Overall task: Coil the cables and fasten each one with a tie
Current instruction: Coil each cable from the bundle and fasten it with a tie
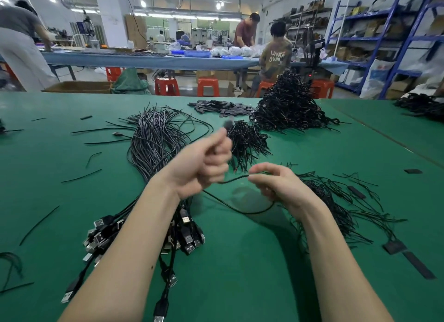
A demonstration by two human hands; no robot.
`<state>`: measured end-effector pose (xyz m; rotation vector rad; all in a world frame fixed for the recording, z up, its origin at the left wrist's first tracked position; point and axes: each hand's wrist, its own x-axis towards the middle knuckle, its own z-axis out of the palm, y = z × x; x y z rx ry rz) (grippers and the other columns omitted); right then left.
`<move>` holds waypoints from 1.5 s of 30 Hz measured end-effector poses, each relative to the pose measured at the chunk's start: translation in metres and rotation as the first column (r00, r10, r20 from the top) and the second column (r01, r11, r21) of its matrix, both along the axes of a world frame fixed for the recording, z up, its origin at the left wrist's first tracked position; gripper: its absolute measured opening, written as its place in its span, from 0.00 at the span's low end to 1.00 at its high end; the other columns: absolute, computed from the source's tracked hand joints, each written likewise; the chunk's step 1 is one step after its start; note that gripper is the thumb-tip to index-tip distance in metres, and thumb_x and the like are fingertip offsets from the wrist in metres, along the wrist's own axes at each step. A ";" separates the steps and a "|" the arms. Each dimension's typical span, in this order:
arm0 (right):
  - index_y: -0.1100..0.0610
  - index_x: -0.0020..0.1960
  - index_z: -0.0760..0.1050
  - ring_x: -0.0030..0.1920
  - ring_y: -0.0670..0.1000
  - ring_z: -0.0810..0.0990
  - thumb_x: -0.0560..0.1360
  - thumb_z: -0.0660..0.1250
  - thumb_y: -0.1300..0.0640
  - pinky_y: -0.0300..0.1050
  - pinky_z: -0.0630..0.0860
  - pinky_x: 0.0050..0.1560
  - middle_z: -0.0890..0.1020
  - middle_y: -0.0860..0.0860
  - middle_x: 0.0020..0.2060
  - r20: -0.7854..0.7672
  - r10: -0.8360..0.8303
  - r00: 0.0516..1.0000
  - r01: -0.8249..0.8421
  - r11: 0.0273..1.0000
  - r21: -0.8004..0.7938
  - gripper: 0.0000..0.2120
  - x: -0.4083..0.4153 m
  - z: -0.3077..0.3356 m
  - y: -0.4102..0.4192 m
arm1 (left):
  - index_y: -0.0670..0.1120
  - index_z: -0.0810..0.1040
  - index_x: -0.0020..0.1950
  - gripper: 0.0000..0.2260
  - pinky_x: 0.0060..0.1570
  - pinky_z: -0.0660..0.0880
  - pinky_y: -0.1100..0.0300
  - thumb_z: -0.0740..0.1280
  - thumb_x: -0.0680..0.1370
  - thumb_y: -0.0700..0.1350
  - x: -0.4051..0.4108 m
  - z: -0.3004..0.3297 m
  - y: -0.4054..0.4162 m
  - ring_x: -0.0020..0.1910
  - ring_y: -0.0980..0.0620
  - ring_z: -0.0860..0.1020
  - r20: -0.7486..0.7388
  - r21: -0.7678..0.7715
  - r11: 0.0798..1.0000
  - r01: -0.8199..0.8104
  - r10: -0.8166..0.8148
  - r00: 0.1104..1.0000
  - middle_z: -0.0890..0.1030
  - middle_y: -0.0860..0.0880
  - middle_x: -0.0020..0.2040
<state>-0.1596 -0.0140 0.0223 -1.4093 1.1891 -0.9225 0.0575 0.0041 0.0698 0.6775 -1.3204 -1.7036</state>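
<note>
Mid-frame above the green tabletop (252,261), left hand (204,163) raised, blurred, grip fisted on black cable (249,212); right hand (276,184) pinches same cable.

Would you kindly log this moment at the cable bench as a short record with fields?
surface: green table
left hand: raised, fingers curled round a cable, blurred
right hand: pinches the black cable running between both hands
loose cables: bundle left of the hands, USB plugs nearest the person
finished coils: heap at the far side
ties: black strands at right
</note>
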 end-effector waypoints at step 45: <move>0.51 0.47 0.71 0.27 0.45 0.66 0.81 0.66 0.58 0.38 0.61 0.27 0.77 0.48 0.32 0.038 -0.107 0.994 0.108 0.994 -0.030 0.06 0.006 0.008 0.002 | 0.38 0.82 0.53 0.24 0.23 0.65 0.70 0.50 0.87 0.50 0.001 -0.022 -0.007 0.28 0.54 0.80 0.708 0.020 0.988 0.156 -0.124 0.695 0.86 0.42 0.51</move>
